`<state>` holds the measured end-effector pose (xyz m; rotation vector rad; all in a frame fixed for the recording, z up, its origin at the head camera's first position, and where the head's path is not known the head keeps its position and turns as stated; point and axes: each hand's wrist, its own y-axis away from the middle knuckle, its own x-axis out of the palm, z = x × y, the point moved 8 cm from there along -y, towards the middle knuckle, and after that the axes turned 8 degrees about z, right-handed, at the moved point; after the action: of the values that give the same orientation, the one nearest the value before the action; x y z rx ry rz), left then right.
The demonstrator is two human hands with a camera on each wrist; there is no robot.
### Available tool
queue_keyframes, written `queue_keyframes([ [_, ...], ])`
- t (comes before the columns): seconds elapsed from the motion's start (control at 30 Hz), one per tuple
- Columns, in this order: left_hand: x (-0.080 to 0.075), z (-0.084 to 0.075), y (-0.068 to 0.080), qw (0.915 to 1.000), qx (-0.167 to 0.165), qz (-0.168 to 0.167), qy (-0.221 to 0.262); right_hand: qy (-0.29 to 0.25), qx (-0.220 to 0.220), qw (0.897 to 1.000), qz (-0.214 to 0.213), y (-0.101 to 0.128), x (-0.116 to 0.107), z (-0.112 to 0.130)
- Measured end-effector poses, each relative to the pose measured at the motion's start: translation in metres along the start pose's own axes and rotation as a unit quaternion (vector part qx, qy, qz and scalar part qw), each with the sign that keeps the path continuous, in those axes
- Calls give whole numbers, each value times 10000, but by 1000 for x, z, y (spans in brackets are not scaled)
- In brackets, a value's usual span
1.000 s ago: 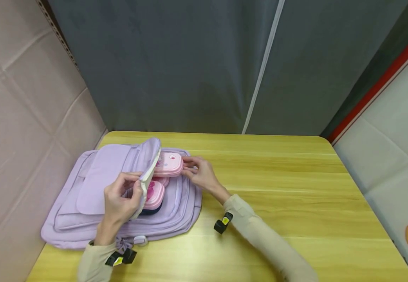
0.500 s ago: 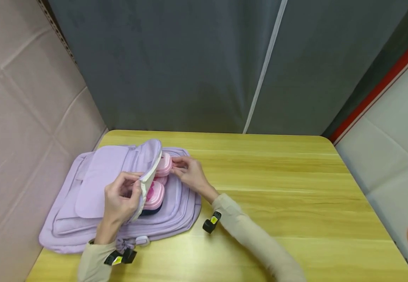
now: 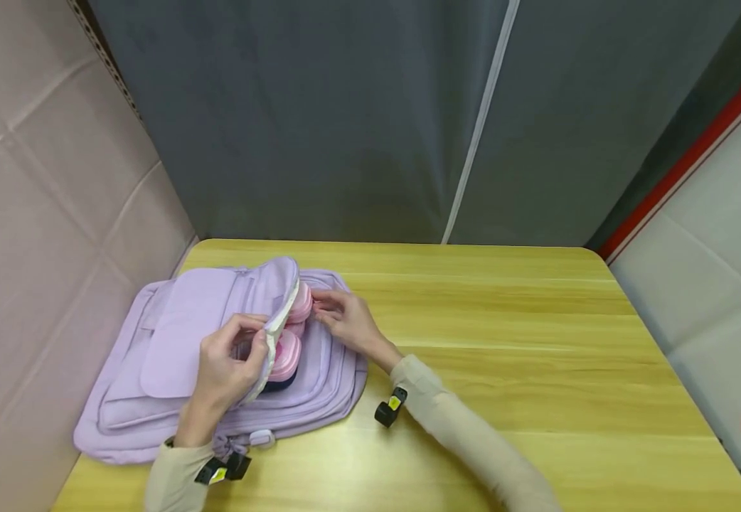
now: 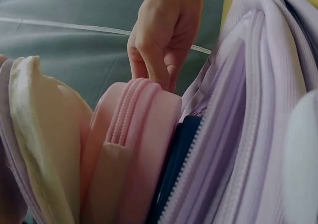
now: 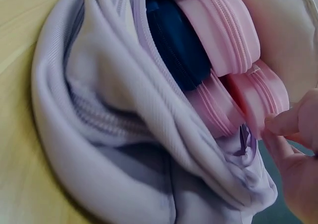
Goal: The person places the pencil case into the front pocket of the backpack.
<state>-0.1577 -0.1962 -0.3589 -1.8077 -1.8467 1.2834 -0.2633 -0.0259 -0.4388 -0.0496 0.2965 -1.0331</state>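
Wooden and yellow, the table point(image 3: 537, 370) filled the lower half of the head view, with a grey curtain point(image 3: 345, 121) behind it. Lilac, the backpack point(image 3: 172, 355) lay flat at the lower left of that frame, its front flap point(image 3: 274, 306) lifted to open the main compartment. Inside the opening sat three zipped cases: a lower pink case point(image 3: 284, 355) nearest the left hand, an upper pink case point(image 3: 301, 302) toward the middle of the frame, and a navy case point(image 5: 179, 45) wedged under them, seen best at the top of the right wrist view.

The left hand point(image 3: 226, 366) pinched the flap's cream-lined edge between thumb and curled fingers, holding it up. The right hand point(image 3: 345, 320), just right of the opening, had its fingertips point(image 5: 280, 124) pressed against the end of the upper pink case, thumb and fingers closed on its zipped rim; most of that case was already inside the backpack. In the left wrist view the same fingers point(image 4: 154, 60) came down from the top centre onto the case's edge. Black bands point(image 3: 390, 409) sat on both beige sleeves.
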Motion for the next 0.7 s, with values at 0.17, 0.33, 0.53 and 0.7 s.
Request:
queue_keyframes([
  [0.17,14,-5,-5,9956,5,529,-773,416,231,9989,-41,9,-13,-4],
  [0.33,37,-5,-7,9840,-268,1106,-1369,941,84,9955,-67,21,-35,3],
  [0.53,71,-8,-12,9633,-360,1638,-2098,1563,51,9877,57,43,-61,6],
  [0.7,92,-17,-19,9514,-284,1808,-2475,2403,129,9706,49,63,-81,12],
])
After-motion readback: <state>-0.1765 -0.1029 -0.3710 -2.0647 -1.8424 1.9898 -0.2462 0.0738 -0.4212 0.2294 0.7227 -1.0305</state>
